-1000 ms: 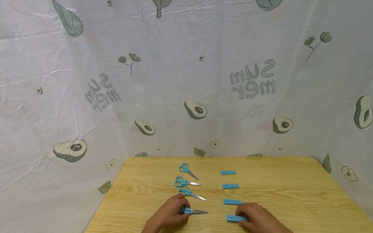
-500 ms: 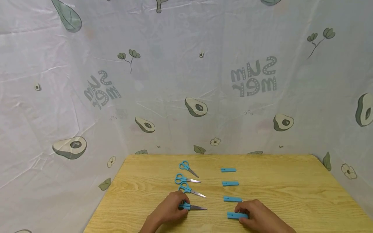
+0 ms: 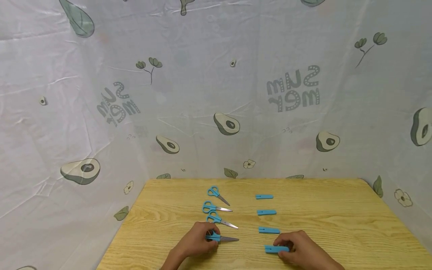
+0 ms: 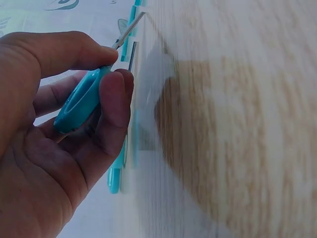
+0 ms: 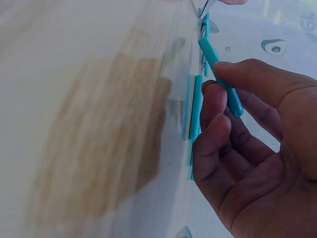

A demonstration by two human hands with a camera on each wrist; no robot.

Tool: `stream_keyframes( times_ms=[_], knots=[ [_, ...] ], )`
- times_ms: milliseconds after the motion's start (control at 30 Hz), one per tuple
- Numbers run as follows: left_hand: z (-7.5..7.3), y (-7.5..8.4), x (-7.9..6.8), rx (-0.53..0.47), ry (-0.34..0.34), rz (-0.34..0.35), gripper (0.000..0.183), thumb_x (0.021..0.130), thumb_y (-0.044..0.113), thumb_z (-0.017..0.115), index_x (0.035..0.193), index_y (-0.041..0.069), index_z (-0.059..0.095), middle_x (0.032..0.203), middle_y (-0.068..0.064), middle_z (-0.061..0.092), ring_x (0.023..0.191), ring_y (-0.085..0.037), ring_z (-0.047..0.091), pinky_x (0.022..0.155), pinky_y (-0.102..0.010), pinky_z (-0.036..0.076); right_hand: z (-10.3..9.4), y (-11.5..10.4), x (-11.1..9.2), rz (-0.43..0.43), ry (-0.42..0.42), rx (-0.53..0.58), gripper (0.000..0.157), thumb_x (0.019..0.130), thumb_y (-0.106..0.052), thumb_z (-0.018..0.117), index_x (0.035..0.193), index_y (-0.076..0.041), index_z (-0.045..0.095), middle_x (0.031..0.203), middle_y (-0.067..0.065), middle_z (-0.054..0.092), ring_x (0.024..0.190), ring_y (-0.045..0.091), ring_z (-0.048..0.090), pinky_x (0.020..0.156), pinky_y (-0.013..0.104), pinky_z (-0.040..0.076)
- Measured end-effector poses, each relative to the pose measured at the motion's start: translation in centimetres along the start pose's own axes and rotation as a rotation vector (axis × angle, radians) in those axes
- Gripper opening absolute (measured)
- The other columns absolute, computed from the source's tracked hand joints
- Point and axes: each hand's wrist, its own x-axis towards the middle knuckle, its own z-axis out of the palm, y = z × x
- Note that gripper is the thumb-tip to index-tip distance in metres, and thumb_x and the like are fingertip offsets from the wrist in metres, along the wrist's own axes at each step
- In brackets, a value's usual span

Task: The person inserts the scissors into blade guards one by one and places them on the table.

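Note:
My left hand (image 3: pixel 199 240) pinches the blue handle of a pair of scissors (image 3: pixel 213 237) between thumb and fingers. The blades point right and look closed in the head view. In the left wrist view the scissors (image 4: pixel 81 101) tilt with the tip near the tabletop, and the curled fingers partly hide the handle. Facing it, my right hand (image 3: pixel 300 248) grips one end of a blue blade cover (image 3: pixel 274 249), whose slotted end points left at the scissors. The right wrist view shows this cover (image 5: pixel 223 79) tilted between thumb and fingertips. A gap separates the blade tip from the cover.
Beyond my left hand lie three more blue-handled scissors (image 3: pixel 213 192), (image 3: pixel 209 207), (image 3: pixel 213 217) in a rough column. Three matching covers (image 3: pixel 264 196), (image 3: pixel 266 212), (image 3: pixel 269 230) line up to their right. The wooden table (image 3: pixel 337 210) meets a patterned cloth (image 3: pixel 202 93) behind.
Both hands have drifted slightly apart, the scissors a little left and the held cover a little right. The head view has tilted slightly, and the other scissors and covers keep their places.

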Motion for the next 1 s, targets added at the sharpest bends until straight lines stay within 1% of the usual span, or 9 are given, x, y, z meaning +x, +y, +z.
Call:
stream_keyframes(
  times_ms=[167,200,400,500,633,733,833,1000],
  knots=[
    [-0.2,0.1,-0.1,-0.039,-0.003,-0.005,0.013,0.094,0.01,0.082,0.105,0.014,0.077,0.099,0.005,0.076,0.086,0.004,0.064,0.075,-0.018,0.057,-0.3,0.3,-0.3,0.027,0.019,0.051,0.021,0.097,-0.016,0.08,0.116,-0.009,0.079,0.112,0.007,0.077,0.083,0.002,0.064,0.069,0.023,0.054],
    [-0.2,0.1,-0.1,-0.051,-0.005,-0.014,0.013,0.094,0.009,0.082,0.105,0.014,0.077,0.099,0.004,0.076,0.086,0.004,0.063,0.075,-0.018,0.056,-0.3,0.4,-0.3,0.029,0.023,0.056,0.021,0.097,-0.017,0.08,0.117,-0.009,0.079,0.113,0.008,0.077,0.084,0.002,0.064,0.069,0.023,0.055],
    [-0.3,0.4,0.0,-0.089,-0.009,-0.042,0.014,0.095,0.011,0.082,0.107,0.015,0.078,0.1,0.007,0.075,0.086,0.004,0.063,0.077,-0.019,0.056,-0.3,0.9,-0.7,-0.007,0.06,0.093,0.02,0.098,-0.018,0.079,0.116,-0.009,0.08,0.113,0.007,0.078,0.086,0.001,0.065,0.072,0.023,0.056],
    [-0.5,0.5,0.2,-0.099,-0.002,-0.029,0.014,0.094,0.01,0.082,0.107,0.014,0.078,0.1,0.007,0.076,0.086,0.003,0.064,0.077,-0.02,0.057,-0.4,1.0,-1.0,-0.007,0.075,0.134,0.021,0.099,-0.016,0.078,0.117,-0.007,0.08,0.112,0.008,0.078,0.084,0.002,0.064,0.07,0.023,0.056],
    [-0.7,0.7,0.3,-0.117,0.008,-0.023,0.013,0.095,0.012,0.082,0.107,0.015,0.078,0.102,0.003,0.078,0.088,0.002,0.065,0.076,-0.021,0.057,-0.6,0.8,-1.2,0.039,0.076,0.2,0.024,0.1,-0.018,0.077,0.12,-0.004,0.078,0.108,0.011,0.076,0.076,0.005,0.061,0.061,0.025,0.054],
    [-0.8,0.8,0.4,-0.132,0.009,-0.038,0.013,0.095,0.015,0.081,0.107,0.019,0.078,0.104,0.003,0.078,0.09,0.001,0.065,0.078,-0.021,0.057,-0.8,0.7,-1.3,0.059,0.064,0.256,0.028,0.102,-0.021,0.076,0.123,-0.002,0.077,0.104,0.012,0.075,0.067,0.006,0.058,0.055,0.025,0.052],
    [-0.9,0.8,0.4,-0.14,0.008,-0.044,0.013,0.096,0.015,0.081,0.108,0.019,0.078,0.107,0.002,0.078,0.092,0.001,0.065,0.08,-0.022,0.057,-1.0,0.8,-1.4,0.052,0.056,0.298,0.029,0.103,-0.019,0.073,0.126,0.0,0.075,0.104,0.013,0.075,0.062,0.005,0.055,0.053,0.025,0.052],
    [-0.9,1.1,0.5,-0.168,0.007,-0.055,0.014,0.095,0.013,0.081,0.109,0.016,0.078,0.109,0.0,0.078,0.093,0.0,0.064,0.08,-0.022,0.056,-1.2,0.9,-1.4,0.019,0.051,0.321,0.03,0.105,-0.017,0.071,0.127,0.002,0.074,0.111,0.017,0.075,0.061,0.005,0.057,0.053,0.025,0.054]
  ],
)
